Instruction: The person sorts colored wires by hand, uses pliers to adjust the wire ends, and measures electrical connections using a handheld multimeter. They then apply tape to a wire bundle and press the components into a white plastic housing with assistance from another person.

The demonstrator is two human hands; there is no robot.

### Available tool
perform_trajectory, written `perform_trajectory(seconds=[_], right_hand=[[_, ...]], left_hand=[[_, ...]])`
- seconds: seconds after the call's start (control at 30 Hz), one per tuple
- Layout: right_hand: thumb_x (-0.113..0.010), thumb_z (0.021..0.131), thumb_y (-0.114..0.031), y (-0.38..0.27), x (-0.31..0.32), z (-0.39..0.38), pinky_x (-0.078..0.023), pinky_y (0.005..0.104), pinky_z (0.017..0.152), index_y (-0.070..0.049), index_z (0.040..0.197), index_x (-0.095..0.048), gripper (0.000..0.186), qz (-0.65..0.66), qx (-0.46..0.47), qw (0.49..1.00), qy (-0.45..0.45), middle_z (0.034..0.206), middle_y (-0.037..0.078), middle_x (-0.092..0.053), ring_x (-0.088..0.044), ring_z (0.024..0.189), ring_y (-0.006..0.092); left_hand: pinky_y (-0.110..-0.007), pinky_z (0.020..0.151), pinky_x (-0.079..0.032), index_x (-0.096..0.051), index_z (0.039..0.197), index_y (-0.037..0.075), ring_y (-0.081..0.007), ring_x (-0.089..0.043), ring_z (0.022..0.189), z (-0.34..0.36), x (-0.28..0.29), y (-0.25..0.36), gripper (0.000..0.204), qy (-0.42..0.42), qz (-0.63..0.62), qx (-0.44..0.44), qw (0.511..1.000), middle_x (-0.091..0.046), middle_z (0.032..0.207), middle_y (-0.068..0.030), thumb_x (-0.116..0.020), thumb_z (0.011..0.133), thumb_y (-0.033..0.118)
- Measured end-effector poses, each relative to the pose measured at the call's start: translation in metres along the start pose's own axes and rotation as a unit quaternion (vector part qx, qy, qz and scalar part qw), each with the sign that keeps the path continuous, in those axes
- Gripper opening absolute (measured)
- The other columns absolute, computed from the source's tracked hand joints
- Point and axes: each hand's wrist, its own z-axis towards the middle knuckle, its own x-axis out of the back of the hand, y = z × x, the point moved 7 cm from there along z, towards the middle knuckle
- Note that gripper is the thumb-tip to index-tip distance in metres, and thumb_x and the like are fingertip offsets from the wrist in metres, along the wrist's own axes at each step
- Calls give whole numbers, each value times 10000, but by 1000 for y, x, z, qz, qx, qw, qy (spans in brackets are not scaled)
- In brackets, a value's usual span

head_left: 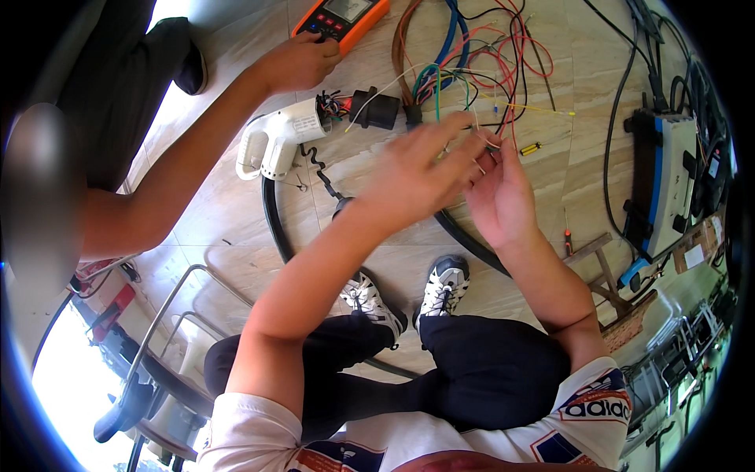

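Wire bundle: lying loose on the tiled floor beyond the hands, red, black, blue and green strands crossing; separating them well is probably preventing mix-ups.
White connector: resting left of the bundle, multicoloured conductors showing at its open end near a black sleeve; keeping strain off these is advisable.
Orange meter: lying at the upper edge, a co-worker's hand touching it.
Left hand: appearing blurred, fingers hovering at or touching the right fingertips; whether it is gripping anything, the inspector cannot tell.
Right hand: facing palm inward, thumb and fingertips pinching narrowly on a thin wire.
Yellow tool: lying just beside the right hand, within easy reach.
Thin wire: sitting at the right fingertips, above the floor; steadying it near its end while handling it lightly is likely avoiding nicked strands and tugged neighbours.
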Motion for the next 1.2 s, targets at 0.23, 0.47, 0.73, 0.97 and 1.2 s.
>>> perform_trajectory(seconds=[0.23, 0.47, 0.73, 0.97, 1.2], right_hand=[[-404, 1041, -395, -5, 7, 0, -484, 396, 862, -99, 1155, -546, 348, -4, 3, 1000, -26, 973, 81, -621, -602, 926, 233], [-410, 1034, -413, -3, 6, 4, -458, 379, 846, -82, 1177, -539, 383, -2, 5, 1000, -26, 958, 78, -610, -585, 905, 217], [-420, 1031, -413, -4, 7, 4, -459, 372, 833, -81, 1169, -542, 380, -9, 10, 1000, -18, 922, 66, -595, -580, 881, 216], [-430, 1027, -421, -2, 7, 5, -461, 370, 822, -82, 1158, -542, 381, -18, 8, 1000, -16, 913, 61, -591, -577, 879, 214], [-431, 1026, -423, -3, 7, 4, -457, 359, 822, -83, 1155, -541, 380, -21, 12, 1000, -15, 909, 60, -582, -570, 875, 209]], left_hand=[[-366, 696, -538, -715, 987, 71, -293, -669, 758, 36, 95, -106, 180, 9, 211, 165, 964, -685, 830, -123, -683, 834, 162], [-420, 681, -525, -722, 901, 53, -341, -677, 753, 20, 103, -121, 219, -80, 200, 288, 933, -680, 765, -175, -628, 876, 249], [-447, 679, -521, -703, 792, 3, -390, -660, 725, -56, 60, -134, 267, -238, 138, 386, 881, -663, 737, -213, -654, 853, 258], [-466, 733, -532, -715, 786, 3, -397, -664, 766, -99, 37, -146, 286, -325, 126, 415, 841, -659, 744, -239, -639, 842, 273], [-438, 859, -507, -687, 961, -7, -400, -639, 926, -105, -7, -137, 329, -290, 44, 347, 891, -659, 989, -246, -650, 844, 298]])
